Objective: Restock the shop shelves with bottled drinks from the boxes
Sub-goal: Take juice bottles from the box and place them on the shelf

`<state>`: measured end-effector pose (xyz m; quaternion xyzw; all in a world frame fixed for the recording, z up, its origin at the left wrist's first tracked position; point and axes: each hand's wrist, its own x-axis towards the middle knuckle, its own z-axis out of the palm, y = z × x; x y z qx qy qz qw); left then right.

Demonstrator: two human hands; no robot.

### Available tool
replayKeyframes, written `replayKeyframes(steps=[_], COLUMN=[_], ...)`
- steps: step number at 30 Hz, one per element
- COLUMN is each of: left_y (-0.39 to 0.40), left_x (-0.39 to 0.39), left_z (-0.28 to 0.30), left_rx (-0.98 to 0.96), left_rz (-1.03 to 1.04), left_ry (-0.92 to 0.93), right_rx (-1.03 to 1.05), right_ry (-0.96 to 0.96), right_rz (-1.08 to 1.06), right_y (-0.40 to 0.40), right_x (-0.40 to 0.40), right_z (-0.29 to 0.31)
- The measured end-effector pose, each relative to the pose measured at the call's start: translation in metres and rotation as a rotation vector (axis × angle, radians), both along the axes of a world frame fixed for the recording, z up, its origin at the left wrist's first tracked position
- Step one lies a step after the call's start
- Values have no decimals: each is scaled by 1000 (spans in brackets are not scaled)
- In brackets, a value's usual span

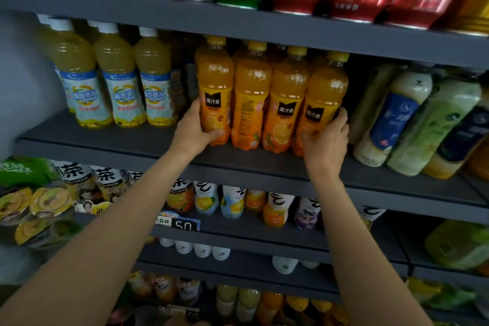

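Four orange juice bottles [267, 98] stand upright in a touching row on the grey shelf [105, 140], near the picture's centre: yellow caps, bright orange liquid, black label patches on three (the second shows its back print). The left hand [195, 127] grasps the leftmost bottle at 9 o'clock of the row, thumb curled under its base. The right hand [328, 140] wraps round the rightmost bottle at 3 o'clock.
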<state>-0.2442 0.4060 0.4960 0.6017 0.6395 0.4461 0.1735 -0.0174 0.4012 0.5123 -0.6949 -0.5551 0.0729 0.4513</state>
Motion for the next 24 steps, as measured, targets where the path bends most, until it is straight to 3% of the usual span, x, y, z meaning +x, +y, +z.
replayKeyframes(steps=[14, 17, 21, 24], left_y=[10, -4, -46, -99], left_x=[21, 20, 10, -24], left_z=[-7, -11, -25, -55], left_rx=[34, 80, 381, 453], left_rz=[85, 115, 243, 324], left_ry=[42, 33, 49, 71], right_rx=[-49, 165, 598, 577], right_ry=[27, 45, 83, 38], right_rz=[-64, -85, 86, 398], right_y=[28, 13, -23, -65], right_x=[7, 2, -41, -109], right_z=[2, -1, -3, -28])
